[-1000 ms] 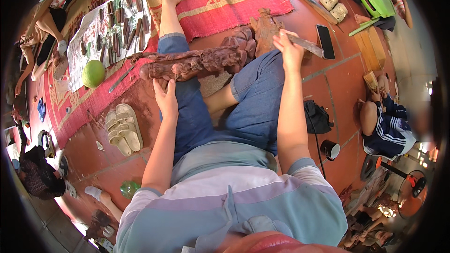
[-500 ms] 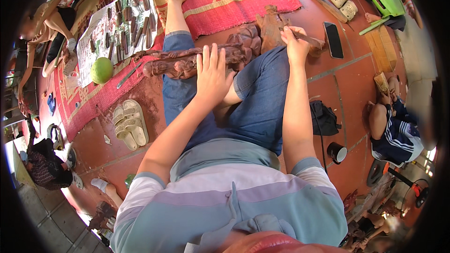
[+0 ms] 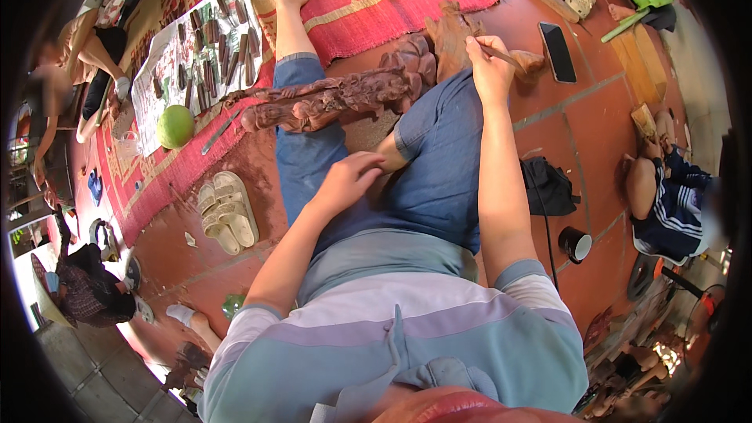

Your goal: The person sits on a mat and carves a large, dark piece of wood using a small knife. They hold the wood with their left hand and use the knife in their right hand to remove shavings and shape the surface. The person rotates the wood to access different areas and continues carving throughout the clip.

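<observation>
One long carved reddish-brown wooden figure and one slim brown tool are showing. Also showing: two cream strapped sandals, one round green fruit, one flat black phone. Over a dozen slim dark-brown tools are lying out.

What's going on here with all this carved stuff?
A seated person has a carved brown piece lying across the left leg. The right hand holds a slim tool near the carving's right end. The left hand is empty, above the lap and off the carving. Dark tools lie spread on a sheet on the red mat.
</observation>
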The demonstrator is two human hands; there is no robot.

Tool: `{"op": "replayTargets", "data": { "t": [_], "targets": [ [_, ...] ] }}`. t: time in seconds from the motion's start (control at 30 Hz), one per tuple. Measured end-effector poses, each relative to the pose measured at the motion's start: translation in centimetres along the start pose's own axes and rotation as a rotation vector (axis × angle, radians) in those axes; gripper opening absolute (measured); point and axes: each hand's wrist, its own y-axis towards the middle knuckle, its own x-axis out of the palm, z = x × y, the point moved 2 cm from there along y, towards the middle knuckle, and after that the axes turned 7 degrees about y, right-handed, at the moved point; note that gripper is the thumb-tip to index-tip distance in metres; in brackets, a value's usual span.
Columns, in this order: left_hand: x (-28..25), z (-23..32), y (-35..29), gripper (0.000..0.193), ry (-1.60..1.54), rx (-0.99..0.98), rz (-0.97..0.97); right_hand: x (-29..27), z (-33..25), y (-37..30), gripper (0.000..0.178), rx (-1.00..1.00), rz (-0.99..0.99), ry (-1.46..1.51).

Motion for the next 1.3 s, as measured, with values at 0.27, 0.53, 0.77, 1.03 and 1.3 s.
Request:
{"op": "replayTargets", "data": {
  "t": [0.27,0.53,0.77,1.03,1.3],
  "targets": [
    [-5.8,-0.9,-5.7,0.006,0.322,-0.110,0.476,-0.3,0.0,-0.4,0.017,-0.123,0.022,-0.145],
    [-3.2,-0.9,-4.4,0.012,0.355,-0.092,0.439,0.0,-1.0,-0.5,0.017,-0.214,0.038,-0.253],
    [-2.9,-1.8,-3.9,0.013,0.494,-0.069,0.343,0.2,-2.9,-0.9,0.016,-0.165,-0.007,-0.236],
    [-2.4,-1.2,-2.1,0.015,0.568,-0.135,0.333,0.2,-0.9,0.1,0.016,-0.052,0.012,0.009],
    [-2.0,-0.8,-1.3,0.019,0.634,-0.148,0.321,0.6,-0.9,0.9,0.016,0.056,-0.031,0.100]
  ]
}}
